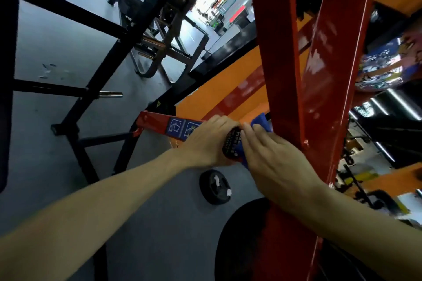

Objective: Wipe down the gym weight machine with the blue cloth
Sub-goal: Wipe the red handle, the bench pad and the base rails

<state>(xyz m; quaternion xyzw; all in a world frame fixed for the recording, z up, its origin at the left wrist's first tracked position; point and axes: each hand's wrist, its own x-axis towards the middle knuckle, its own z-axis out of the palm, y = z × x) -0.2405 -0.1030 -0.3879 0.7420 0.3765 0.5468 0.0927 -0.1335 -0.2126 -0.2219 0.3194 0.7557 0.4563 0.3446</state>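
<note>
The red weight machine (324, 70) fills the right side, its thick shiny beams running top to bottom. A red arm (155, 123) with blue stickers reaches left and ends in a black textured handle (233, 143). My left hand (210, 141) grips that handle from the left. My right hand (274, 157) lies over the blue cloth (260, 122), fingers fairly straight, pressing it against the handle and the red beam. Only the cloth's upper corner and a strip under my fingers show.
A black weight plate (215, 187) lies on the grey floor below my hands. A black rack frame (109, 52) with a chrome peg (110, 93) stands at left. Orange wall panels (214, 98) and more gym gear sit behind.
</note>
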